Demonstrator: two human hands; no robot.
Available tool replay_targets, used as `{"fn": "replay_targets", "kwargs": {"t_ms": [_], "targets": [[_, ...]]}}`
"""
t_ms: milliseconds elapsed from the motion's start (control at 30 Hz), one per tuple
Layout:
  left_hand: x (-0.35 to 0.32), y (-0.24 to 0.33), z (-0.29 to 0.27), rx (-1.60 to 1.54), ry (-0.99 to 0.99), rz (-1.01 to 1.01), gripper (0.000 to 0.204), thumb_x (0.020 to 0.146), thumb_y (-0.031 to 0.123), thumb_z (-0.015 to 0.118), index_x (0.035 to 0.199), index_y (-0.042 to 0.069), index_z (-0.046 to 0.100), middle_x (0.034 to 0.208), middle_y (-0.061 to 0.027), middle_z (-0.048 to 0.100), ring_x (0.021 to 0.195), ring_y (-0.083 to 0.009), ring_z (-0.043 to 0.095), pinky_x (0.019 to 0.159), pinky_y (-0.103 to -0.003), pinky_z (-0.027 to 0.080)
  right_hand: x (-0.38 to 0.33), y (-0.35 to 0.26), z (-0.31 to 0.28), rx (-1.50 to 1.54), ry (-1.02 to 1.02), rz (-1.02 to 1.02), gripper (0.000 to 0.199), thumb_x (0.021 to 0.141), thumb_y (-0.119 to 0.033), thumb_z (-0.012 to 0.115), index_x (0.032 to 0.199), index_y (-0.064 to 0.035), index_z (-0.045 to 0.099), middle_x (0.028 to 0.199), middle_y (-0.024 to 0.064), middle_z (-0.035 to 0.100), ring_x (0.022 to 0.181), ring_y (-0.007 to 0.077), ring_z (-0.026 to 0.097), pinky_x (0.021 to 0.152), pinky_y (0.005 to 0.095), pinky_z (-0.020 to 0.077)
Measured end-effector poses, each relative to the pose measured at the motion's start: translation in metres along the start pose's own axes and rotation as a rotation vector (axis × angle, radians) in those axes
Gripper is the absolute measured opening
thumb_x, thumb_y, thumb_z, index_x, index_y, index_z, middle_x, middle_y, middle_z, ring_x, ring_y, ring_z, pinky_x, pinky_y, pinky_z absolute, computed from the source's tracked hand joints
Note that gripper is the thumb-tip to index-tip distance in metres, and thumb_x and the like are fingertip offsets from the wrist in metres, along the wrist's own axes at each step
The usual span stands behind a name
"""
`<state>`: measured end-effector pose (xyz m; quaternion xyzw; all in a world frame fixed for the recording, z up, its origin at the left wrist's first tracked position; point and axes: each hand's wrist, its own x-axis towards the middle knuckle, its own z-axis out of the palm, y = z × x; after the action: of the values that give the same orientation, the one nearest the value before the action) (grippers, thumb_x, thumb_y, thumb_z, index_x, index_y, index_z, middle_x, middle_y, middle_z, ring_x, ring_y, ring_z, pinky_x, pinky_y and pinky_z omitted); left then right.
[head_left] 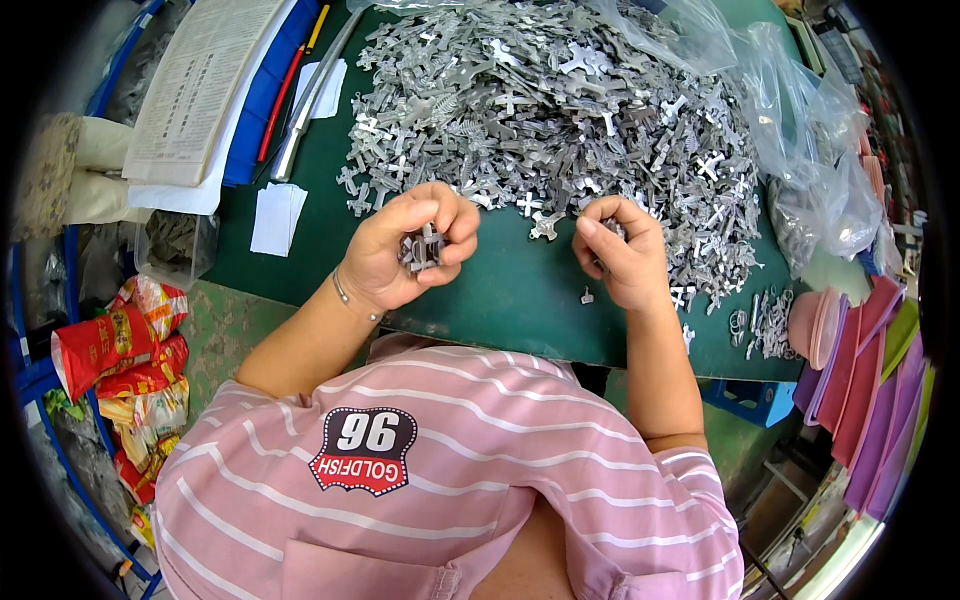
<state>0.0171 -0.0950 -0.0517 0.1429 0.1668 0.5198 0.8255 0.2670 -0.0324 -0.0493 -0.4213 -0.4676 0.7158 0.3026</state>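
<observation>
My left hand (420, 250) curls around a small stack of silvery metal cross pieces (424, 250), which shows between thumb and fingers. Across from it, my right hand (628, 250) is closed with thumb against fingers on grey metal pieces (612, 230), mostly hidden in the grip. A single small metal piece (587, 296) lies on the green table just below my right hand. Between the hands, a flat metal cross (545, 226) rests at the near edge of a large heap of metal crosses (540, 110).
Clear plastic bags (800, 140) lie at the right of the heap. Small hook-like metal parts (772, 325) sit at the table's right edge beside pink bowls (815, 325). To the left are white paper slips (278, 218), a metal rod (300, 120), a red pencil (282, 103) and a plastic box (175, 250).
</observation>
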Motion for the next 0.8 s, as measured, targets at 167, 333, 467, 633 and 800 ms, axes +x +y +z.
{"fn": "replay_targets", "kwargs": {"t_ms": [167, 333, 467, 633, 800], "targets": [[0.017, -0.005, -0.008, 1.181, 0.169, 0.336, 0.009, 0.085, 0.010, 0.058, 0.085, 0.000, 0.059, 0.067, -0.0053, 0.054, 0.064, -0.0151, 0.055, 0.052, -0.027, 0.045, 0.008, 0.002, 0.007, -0.811, 0.257, -0.509, 0.014, 0.076, -0.010, 0.069, 0.083, -0.0005, 0.061, 0.071, 0.0076, 0.059, 0.066, 0.0185, 0.058, 0.059, 0.0298, 0.0463], [0.042, -0.024, 0.001, 2.014, 0.101, 0.578, 0.018, 0.075, 0.007, 0.066, 0.092, 0.004, 0.063, 0.076, -0.0095, 0.058, 0.071, -0.0262, 0.060, 0.061, -0.034, 0.049, 0.017, 0.013, 0.028, -1.163, 0.344, -0.640, 0.023, 0.074, -0.012, 0.069, 0.094, -0.0044, 0.060, 0.078, 0.0114, 0.059, 0.067, 0.0284, 0.060, 0.059, 0.0357, 0.0486], [0.050, -0.036, 0.001, 2.243, 0.111, 0.589, 0.021, 0.071, 0.008, 0.066, 0.092, 0.005, 0.063, 0.076, -0.0081, 0.055, 0.070, -0.0267, 0.059, 0.061, -0.036, 0.049, 0.020, 0.015, 0.028, -1.097, 0.388, -0.644, 0.016, 0.075, -0.009, 0.067, 0.090, -0.0042, 0.062, 0.076, 0.0116, 0.059, 0.065, 0.0290, 0.059, 0.058, 0.0359, 0.0479], [0.049, -0.037, 0.001, 2.270, 0.119, 0.561, 0.018, 0.070, 0.010, 0.067, 0.087, 0.006, 0.061, 0.075, -0.0079, 0.054, 0.070, -0.0253, 0.058, 0.058, -0.035, 0.049, 0.006, 0.005, 0.000, 0.374, 0.073, -0.127, 0.013, 0.082, -0.005, 0.056, 0.094, -0.0001, 0.058, 0.071, 0.0084, 0.057, 0.060, 0.0150, 0.053, 0.041, 0.0226, 0.0356], [0.054, -0.030, 0.011, 2.349, -0.009, 0.606, 0.005, 0.071, 0.008, 0.057, 0.074, 0.005, 0.055, 0.072, -0.0078, 0.051, 0.067, -0.0251, 0.056, 0.056, -0.035, 0.048, -0.002, -0.002, -0.006, 0.703, -0.122, -0.184, 0.019, 0.085, -0.018, 0.057, 0.096, -0.0037, 0.054, 0.088, 0.0150, 0.056, 0.070, 0.0193, 0.055, 0.043, 0.0240, 0.0428]]}}
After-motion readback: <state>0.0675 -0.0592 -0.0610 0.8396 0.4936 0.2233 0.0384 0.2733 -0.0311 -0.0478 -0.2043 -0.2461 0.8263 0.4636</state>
